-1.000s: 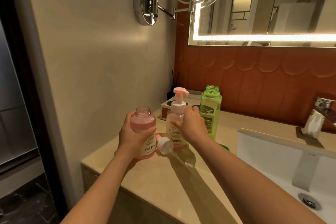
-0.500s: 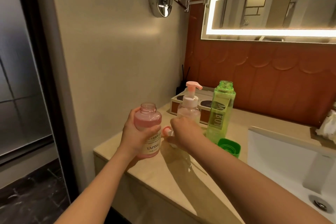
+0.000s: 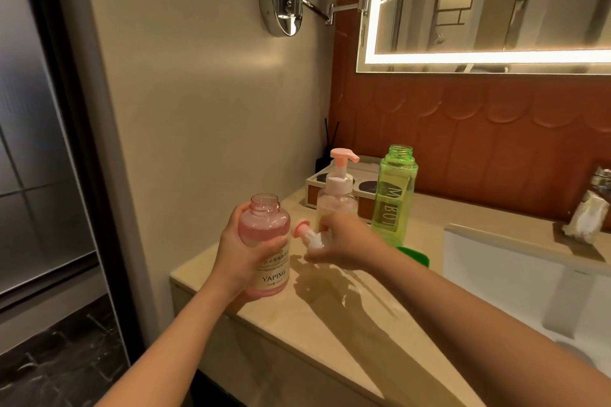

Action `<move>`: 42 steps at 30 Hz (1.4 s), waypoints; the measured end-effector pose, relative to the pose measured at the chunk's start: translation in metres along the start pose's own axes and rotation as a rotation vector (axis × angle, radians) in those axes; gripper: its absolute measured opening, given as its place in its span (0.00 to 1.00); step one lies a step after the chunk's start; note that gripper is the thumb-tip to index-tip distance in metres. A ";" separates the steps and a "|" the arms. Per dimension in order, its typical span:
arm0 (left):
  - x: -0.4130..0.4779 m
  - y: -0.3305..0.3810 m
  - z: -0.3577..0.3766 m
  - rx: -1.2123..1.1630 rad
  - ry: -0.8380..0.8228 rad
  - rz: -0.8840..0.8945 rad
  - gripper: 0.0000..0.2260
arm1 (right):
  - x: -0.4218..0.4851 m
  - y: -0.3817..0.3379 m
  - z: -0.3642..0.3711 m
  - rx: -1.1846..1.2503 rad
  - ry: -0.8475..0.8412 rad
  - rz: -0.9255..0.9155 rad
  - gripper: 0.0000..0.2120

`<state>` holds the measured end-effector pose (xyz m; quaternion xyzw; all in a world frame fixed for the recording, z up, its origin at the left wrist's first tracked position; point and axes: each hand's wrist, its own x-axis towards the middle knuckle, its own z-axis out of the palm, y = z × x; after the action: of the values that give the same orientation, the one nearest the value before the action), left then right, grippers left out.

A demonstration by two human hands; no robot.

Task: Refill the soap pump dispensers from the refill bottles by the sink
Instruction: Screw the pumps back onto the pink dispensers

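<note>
Down from the standing dispenser (image 3: 337, 198) comes our right hand (image 3: 345, 241), fingers now curled round the loose pump (image 3: 310, 237) just right of the open pink bottle (image 3: 264, 225); our left hand (image 3: 243, 253) wraps that bottle; we judge it filled, ready for capping.

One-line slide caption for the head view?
Left hand holds an open pink bottle; right hand grips a loose pump.

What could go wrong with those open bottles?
The pink bottle in the left hand has no cap and is nearly full, so a tilt could spill soap. The green bottle stands uncapped just behind the right hand, which grips the loose pump head; a wrist bump might topple it.
</note>
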<state>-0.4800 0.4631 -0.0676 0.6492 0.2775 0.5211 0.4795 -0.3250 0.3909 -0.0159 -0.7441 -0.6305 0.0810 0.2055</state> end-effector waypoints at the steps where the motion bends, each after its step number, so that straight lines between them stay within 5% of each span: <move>1: -0.002 0.002 0.001 -0.007 0.000 -0.009 0.32 | -0.008 0.002 -0.008 0.054 -0.003 -0.002 0.17; 10: -0.028 0.013 0.025 -0.052 -0.065 -0.035 0.37 | -0.074 0.038 -0.073 0.323 0.117 -0.002 0.14; 19: -0.061 0.026 0.086 -0.090 -0.178 -0.027 0.33 | -0.120 0.062 -0.115 0.931 0.412 0.050 0.19; 25: -0.080 0.032 0.128 -0.129 -0.231 -0.029 0.30 | -0.138 0.071 -0.130 1.349 0.469 0.191 0.05; 34: -0.105 0.034 0.182 -0.144 -0.252 -0.011 0.36 | -0.155 0.085 -0.145 1.345 0.741 0.183 0.10; 42: -0.108 0.034 0.192 -0.134 -0.213 0.020 0.37 | -0.164 0.091 -0.152 1.302 0.735 0.127 0.22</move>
<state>-0.3364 0.2925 -0.0803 0.6702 0.1831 0.4712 0.5434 -0.2166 0.1893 0.0611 -0.4863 -0.3016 0.1956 0.7964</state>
